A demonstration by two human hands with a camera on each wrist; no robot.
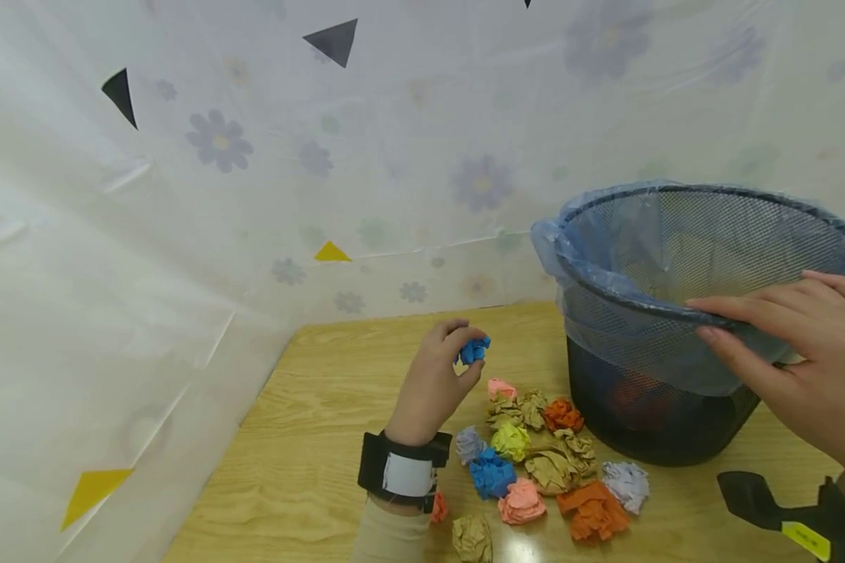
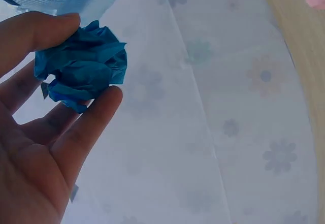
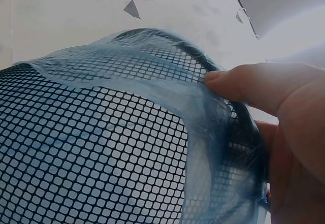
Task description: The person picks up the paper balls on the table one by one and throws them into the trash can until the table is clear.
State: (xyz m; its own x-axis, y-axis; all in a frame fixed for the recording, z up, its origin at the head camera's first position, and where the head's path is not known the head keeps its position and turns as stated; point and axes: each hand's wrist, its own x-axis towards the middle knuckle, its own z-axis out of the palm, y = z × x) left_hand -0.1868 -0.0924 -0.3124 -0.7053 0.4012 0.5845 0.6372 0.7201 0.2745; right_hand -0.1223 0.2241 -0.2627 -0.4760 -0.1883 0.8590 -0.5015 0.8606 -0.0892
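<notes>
My left hand [image 1: 433, 375] pinches a crumpled blue paper ball [image 2: 84, 64] between thumb and fingers, held over the table left of the bin. In the head view that blue ball is partly covered by the fingers. At the right stands a black mesh wastebasket [image 1: 627, 438] lined with a thin blue plastic bag [image 1: 591, 274] folded over its rim. My right hand [image 1: 810, 336] grips the near rim, thumb on the outside and fingers over the top. In the right wrist view the thumb presses the bag [image 3: 152, 94] against the mesh.
Several crumpled paper balls lie between the left hand and the bin, among them a yellow one [image 1: 511, 441], a blue one [image 1: 491, 473], an orange one [image 1: 593, 512] and a white one [image 1: 627, 485]. Behind the wooden table [image 1: 296, 407] hangs a flowered plastic sheet [image 1: 408, 141].
</notes>
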